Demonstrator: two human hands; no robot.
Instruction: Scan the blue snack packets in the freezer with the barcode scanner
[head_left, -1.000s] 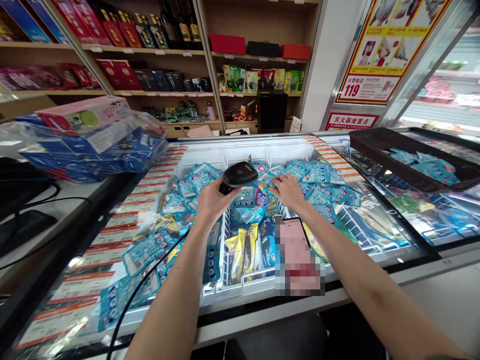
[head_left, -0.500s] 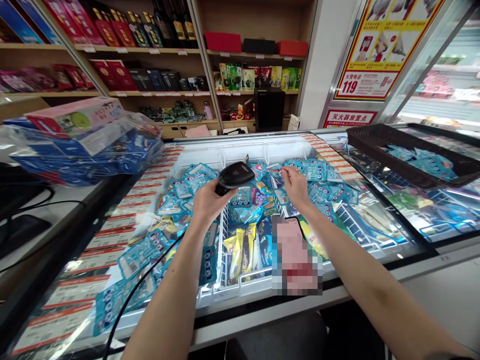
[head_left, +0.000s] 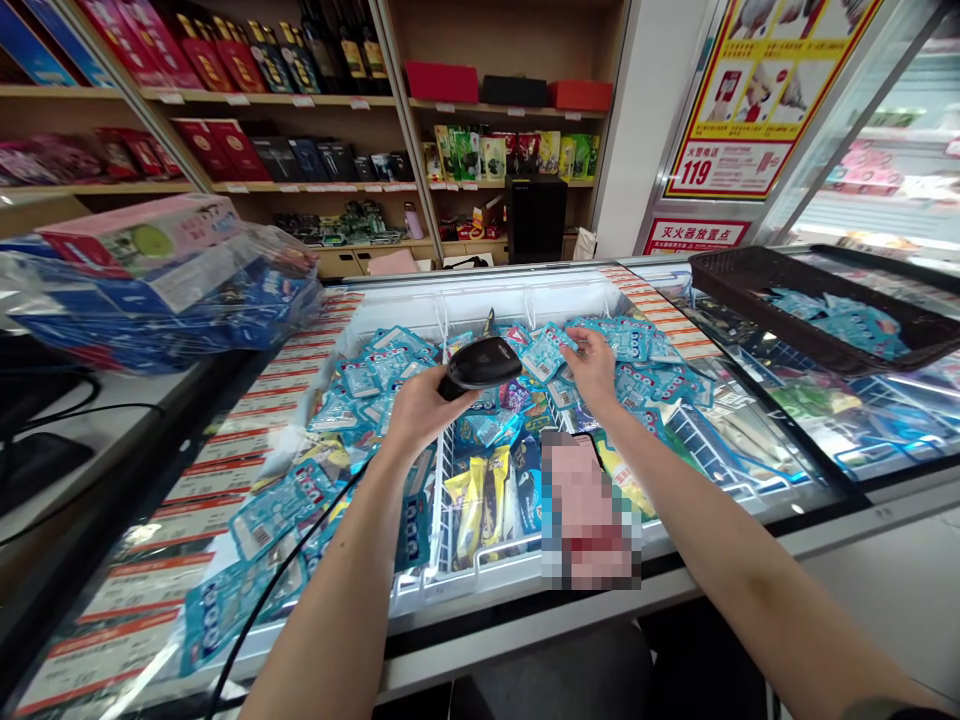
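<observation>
My left hand (head_left: 424, 405) is wrapped round the handle of a black corded barcode scanner (head_left: 484, 366), whose head points right. Between the fingers of my right hand (head_left: 591, 368) is a blue packet (head_left: 546, 354), its printed side turned up, just right of the scanner. Both hands are over a chest freezer (head_left: 397, 300). Many similar blue packets (head_left: 394, 360) lie heaped to the left and right of my hands. Below them, a white wire basket (head_left: 499, 550) holds yellow-wrapped items (head_left: 480, 500). The scanner's cable (head_left: 289, 565) runs down past my left forearm.
A phone (head_left: 589, 510) with a blurred screen lies at the freezer's front edge. Plastic-wrapped boxes (head_left: 165, 290) stand at the left. On the right, a brown basket (head_left: 720, 265) contains more blue packets. Stocked shelves (head_left: 300, 100) rise behind.
The packet in my right hand has turned, and its broad printed face now shows beside the scanner. The scanner has shifted slightly right and down.
</observation>
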